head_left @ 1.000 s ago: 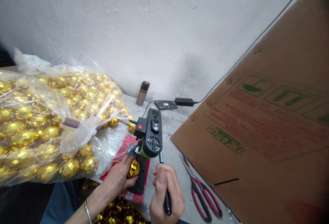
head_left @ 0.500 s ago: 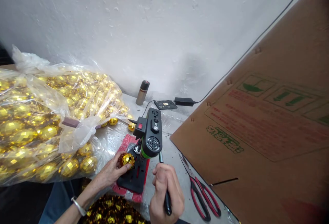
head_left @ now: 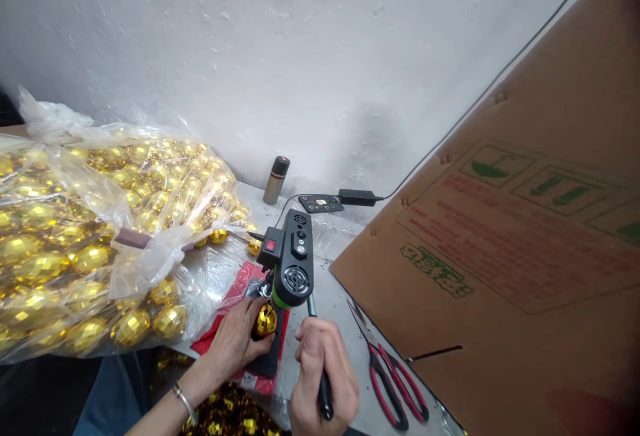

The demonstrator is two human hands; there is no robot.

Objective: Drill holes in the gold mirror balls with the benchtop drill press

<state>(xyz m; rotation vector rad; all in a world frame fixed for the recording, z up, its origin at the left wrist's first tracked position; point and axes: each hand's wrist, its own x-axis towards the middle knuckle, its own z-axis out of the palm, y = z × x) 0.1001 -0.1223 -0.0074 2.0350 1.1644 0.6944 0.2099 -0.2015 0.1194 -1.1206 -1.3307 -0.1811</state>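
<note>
A gold faceted ball (head_left: 266, 321) is between the fingers and thumb of my left hand (head_left: 235, 339), close beside the lower end of a small black bench machine (head_left: 296, 266) with round vents and a red switch. Under the ball lies the machine's black base plate (head_left: 267, 363), on red plastic (head_left: 250, 383). My right hand (head_left: 323, 376) is wrapped round the black grip of a lever (head_left: 326, 399) at the machine's right side. A bracelet (head_left: 185, 403) circles my left wrist.
Clear bags of gold balls (head_left: 90, 256) fill the left side. More gold balls (head_left: 240, 416) lie low at the front. Red-handled scissors (head_left: 395, 383) and a large carton (head_left: 500, 223) stand right. Behind are a small bottle (head_left: 277, 179), a dark card (head_left: 321, 203) and a black adapter (head_left: 357, 197).
My left hand has moved right with the gold ball, bringing it nearer the machine's lower end. My right hand has stayed on the lever.
</note>
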